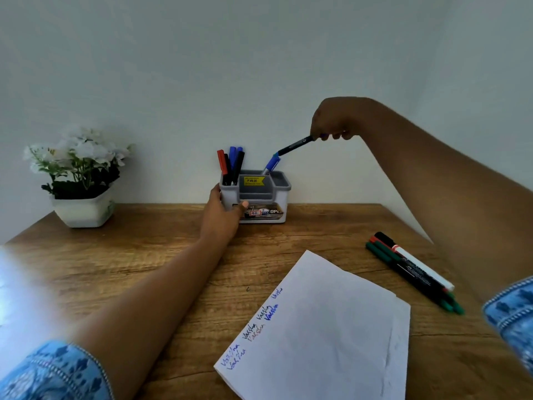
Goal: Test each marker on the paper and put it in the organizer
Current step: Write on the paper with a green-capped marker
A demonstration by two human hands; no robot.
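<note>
Marker held over the organizer
Right hand pinched a marker above the organizer; left hand gripped its side.

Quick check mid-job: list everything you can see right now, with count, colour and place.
organizer: one, white and grey, back of the table by the wall
markers in the organizer's left slot: about five, red, blue and black caps, standing upright
blue marker: one, leaning in the organizer's rear slot
held marker: one, dark barrel, tilted above the organizer
loose markers: about four, green, red and black ends, lying right of the paper
paper: one white stack, front centre, scribbled along its left edge
flower pot: one, white with white flowers, back left
table: one, brown wood
left hand: gripping the organizer's left front
right hand: holding the dark marker's upper end
</note>
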